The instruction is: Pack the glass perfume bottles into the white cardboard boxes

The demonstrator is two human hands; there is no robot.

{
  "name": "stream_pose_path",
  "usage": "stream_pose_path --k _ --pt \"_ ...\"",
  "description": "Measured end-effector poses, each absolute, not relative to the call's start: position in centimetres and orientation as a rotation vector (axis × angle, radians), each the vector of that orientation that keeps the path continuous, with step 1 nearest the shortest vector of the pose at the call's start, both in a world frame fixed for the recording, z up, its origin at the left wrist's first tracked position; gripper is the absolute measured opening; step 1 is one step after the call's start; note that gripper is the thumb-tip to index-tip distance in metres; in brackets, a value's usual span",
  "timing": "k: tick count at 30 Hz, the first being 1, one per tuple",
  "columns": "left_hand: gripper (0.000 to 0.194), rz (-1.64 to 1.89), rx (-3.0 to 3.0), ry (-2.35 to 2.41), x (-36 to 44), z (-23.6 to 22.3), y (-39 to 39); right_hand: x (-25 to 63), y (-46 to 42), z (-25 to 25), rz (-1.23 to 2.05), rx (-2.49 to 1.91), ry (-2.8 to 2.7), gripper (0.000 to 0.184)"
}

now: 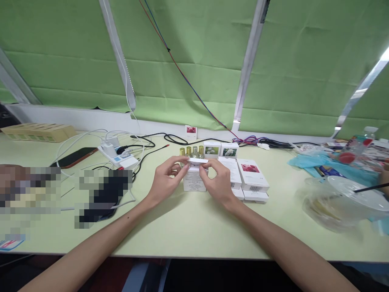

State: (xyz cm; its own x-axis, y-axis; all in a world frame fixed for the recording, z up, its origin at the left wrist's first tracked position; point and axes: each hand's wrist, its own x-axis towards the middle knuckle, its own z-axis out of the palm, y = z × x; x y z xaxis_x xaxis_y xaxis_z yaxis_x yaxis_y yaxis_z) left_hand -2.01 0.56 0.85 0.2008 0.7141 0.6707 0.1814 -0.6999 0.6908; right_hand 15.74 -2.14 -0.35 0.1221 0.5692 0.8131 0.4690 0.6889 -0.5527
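My fingers are pinching the flap of the white box from both sides, left hand and right hand, at the centre of the pale table; green blinds are hanging at twelve o'clock.

Green blinds; white box, grey print

The left hand and right hand pinch the top of a small white box from either side, above the pale tabletop. Bottles with gold and silver caps stand just behind it. More white boxes are at its right; a clear plastic cup sits farther right, near blue plastic.
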Motion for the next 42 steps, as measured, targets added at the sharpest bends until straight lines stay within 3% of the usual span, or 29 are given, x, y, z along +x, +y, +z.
stream_pose_path --k 19,26,34,42 --pt "0.026 1.418 1.494 0.729 -2.0 1.3 1.1 15.8 -2.1 -0.4 0.134 -0.92 -1.499 0.012" --pt "0.035 1.384 1.491 0.702 -1.9 1.6 0.8 15.8 -2.1 -0.3 0.108 -0.926 -1.506 0.012" --pt "0.033 1.304 1.512 0.739 -2.3 1.0 1.3 15.8 -2.1 -0.3 0.09 -0.902 -1.511 0.014" --pt "0.036 1.303 1.548 0.858 -2.2 1.2 1.1 15.8 -2.4 0.1 0.165 -0.885 -1.494 0.029"
